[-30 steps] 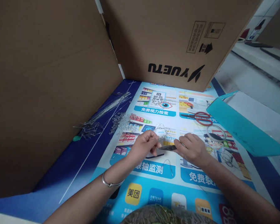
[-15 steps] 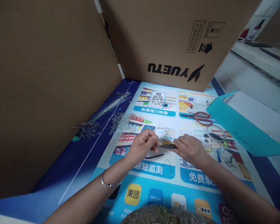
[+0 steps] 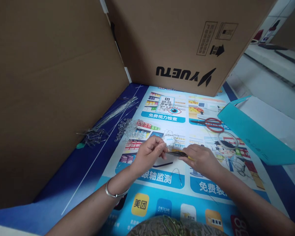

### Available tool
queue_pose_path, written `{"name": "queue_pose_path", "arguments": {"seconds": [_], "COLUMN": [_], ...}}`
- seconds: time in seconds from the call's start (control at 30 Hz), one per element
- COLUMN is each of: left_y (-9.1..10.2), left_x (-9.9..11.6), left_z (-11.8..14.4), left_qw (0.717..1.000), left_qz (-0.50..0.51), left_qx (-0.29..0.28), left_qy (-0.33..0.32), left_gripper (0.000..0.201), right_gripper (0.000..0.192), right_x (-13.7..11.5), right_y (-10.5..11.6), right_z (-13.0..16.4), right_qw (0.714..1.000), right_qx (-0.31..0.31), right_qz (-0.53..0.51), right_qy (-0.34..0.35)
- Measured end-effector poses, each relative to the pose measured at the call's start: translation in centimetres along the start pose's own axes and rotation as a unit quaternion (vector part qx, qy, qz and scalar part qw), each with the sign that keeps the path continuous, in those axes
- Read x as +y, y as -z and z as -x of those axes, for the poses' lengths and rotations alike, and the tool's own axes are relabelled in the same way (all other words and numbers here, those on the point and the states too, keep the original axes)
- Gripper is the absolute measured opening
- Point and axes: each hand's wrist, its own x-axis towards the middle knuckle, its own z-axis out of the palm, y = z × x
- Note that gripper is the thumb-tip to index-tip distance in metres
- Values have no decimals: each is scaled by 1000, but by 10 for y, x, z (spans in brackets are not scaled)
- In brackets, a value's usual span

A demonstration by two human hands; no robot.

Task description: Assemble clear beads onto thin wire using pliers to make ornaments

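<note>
My left hand pinches a small clear bead piece on thin wire, just below a cluster of joined clear beads. My right hand grips a pair of dark pliers whose tip points left and meets my left fingertips. Both hands hover just above a printed blue poster that covers the work surface. A silver bangle sits on my left wrist. A bent loop of wire lies on the poster below my hands.
Loose clear beads and a bundle of thin metal pins lie to the left. Red-handled scissors and a teal paper bag are at the right. Cardboard panels and a cardboard box wall in the left and back.
My right hand has shifted slightly left and down, bringing the pliers' tip closer to my left fingertips. My left hand has barely moved.
</note>
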Motion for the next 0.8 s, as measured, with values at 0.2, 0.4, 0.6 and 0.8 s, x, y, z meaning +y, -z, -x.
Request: {"name": "queue_pose_path", "arguments": {"seconds": [0.2,0.4,0.6,0.8], "left_y": [1,4,6,13], "left_x": [-1,-4,-4,4], "left_z": [1,2,1,-7], "left_qw": [999,998,995,991], "left_qz": [-30,-55,-75,-122], "left_qx": [7,-6,-19,-26], "left_qy": [-9,-34,-60,-37], "left_gripper": [16,17,16,16], "right_gripper": [31,33,37,37], "right_x": [-1,-4,-4,-2], "right_y": [0,7,17,8], "right_z": [0,-4,-9,-4], "right_qw": [997,984,967,981], "right_qx": [-34,-108,-160,-121], "right_qz": [-51,-111,-171,-106], "right_qy": [-40,-83,-102,-105]}}
